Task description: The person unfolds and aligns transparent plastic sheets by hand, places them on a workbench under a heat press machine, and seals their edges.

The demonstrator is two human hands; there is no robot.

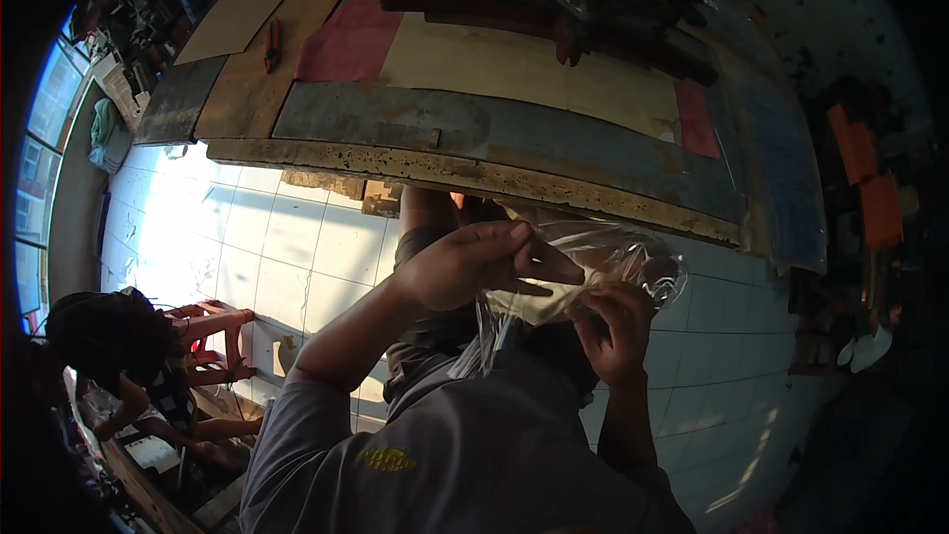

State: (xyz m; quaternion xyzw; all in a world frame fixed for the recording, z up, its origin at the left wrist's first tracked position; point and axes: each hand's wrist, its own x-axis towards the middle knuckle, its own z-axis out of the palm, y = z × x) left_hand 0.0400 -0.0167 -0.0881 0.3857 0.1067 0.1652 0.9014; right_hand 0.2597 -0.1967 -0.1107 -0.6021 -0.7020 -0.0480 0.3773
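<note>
So the clear plastic film (664,272) is down in the person's lap, just in front of the surface (381,114), with something pale (539,309) under or inside it, can't tell which. The right hand (615,331) has its fingers curled in, pinching the plastic. The left hand (470,267) is over the other side with a couple of fingers stretched out; can't tell if it's gripping any of it.

The surface's wooden front edge (474,173) runs right above the hands, so not much room that way. On top there's a dark red bar (633,44) lying across a pale yellow sheet (534,69), with a pink piece (346,44) by its left end and another pink bit (698,119) by its right. Farther left, a red tool (272,47) sits near some cardboard (237,20). More see-through sheeting (786,178) hangs off the right end.

Off to the left, well apart from the hands, there's a red stool (232,341) on the tiles beside another person (109,331). Some orange things (878,213) are way over right.
</note>
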